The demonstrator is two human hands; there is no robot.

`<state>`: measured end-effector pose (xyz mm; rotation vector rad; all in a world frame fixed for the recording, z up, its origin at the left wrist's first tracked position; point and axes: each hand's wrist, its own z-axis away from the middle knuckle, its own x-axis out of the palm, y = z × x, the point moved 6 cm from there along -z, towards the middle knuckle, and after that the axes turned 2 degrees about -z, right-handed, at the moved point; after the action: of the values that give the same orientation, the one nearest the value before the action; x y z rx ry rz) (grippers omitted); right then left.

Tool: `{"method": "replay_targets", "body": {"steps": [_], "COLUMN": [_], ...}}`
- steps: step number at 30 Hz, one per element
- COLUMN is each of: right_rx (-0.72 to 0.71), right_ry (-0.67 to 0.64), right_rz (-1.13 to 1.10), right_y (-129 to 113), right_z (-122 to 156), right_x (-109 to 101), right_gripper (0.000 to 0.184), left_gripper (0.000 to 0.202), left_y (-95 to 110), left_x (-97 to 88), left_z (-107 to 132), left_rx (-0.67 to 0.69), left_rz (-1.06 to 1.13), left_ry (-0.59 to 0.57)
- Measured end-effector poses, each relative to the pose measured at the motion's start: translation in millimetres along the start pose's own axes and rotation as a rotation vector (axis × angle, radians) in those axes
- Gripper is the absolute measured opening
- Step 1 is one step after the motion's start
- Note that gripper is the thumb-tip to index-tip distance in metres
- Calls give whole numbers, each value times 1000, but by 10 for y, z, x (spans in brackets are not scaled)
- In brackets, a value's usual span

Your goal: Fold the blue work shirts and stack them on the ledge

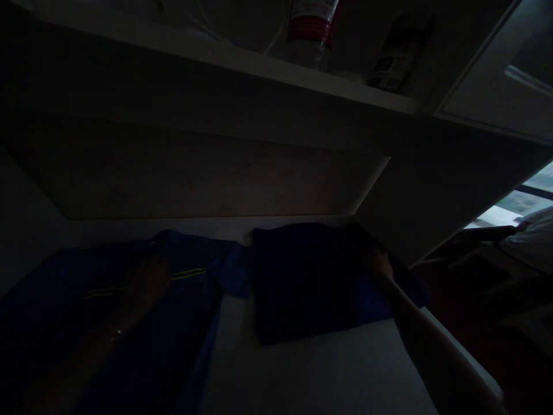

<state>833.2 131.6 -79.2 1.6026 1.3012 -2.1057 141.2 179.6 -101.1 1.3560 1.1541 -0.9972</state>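
Dim room, pale mattress point(311, 374), blue garment point(190, 311), shelf point(259, 63) overhead

Bare forearms point(415, 323), thin L-wrist bracelet point(116, 332)

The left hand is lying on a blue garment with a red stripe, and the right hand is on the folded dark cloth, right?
Not quite. The head view shows the stripe on the blue garment is yellow-green, not red. The left hand does lie on that garment, and the right hand is on the folded dark cloth.
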Motion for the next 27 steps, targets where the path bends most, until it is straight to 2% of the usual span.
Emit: {"method": "replay_targets", "body": {"steps": [3,5,6,8,9,11,14,19,21,22,24,25,27], "right_rx": [89,98,91,83,90,107,118,205,170,138,80,60,44], "right_ry": [45,14,0,-11,-4,21,61,123,159,177,211,228,264], "right_rz": [130,150,157,167,172,178,155,54,10,-17,-78,-113,-193], "right_y": [379,562,632,755,812,911,993,1041,1005,984,967,979,1063], "right_z": [-323,-455,-498,-544,-554,-565,-595,-576,-503,-458,-367,-325,-250], "right_x": [-208,-207,-183,-126,-103,-76,-67,-12,25,36,26,0,-100], "right_gripper": [60,55,51,46,46,46,48,51,49,48,48,49,52], "left_gripper": [35,36,38,46,49,50,41,38,36,33,31,32,32], "left_y": [874,1494,1766,2171,2303,2463,2577,2736,2871,2951,3100,3170,3287], "left_x": [176,376,459,587,617,619,526,251,57,-46,-202,-230,-185], "left_z": [208,329,356,335,292,193,114,194,281,351,570,729,1173], "left_rx": [73,127,149,150,138,117,151,215,269,313,400,451,594], "left_rz": [176,279,297,268,229,150,62,-7,97,220,565,728,886], "left_ry": [-160,-301,-331,-348,-326,-264,-179,-116,-67,-59,-141,-259,-620]}}
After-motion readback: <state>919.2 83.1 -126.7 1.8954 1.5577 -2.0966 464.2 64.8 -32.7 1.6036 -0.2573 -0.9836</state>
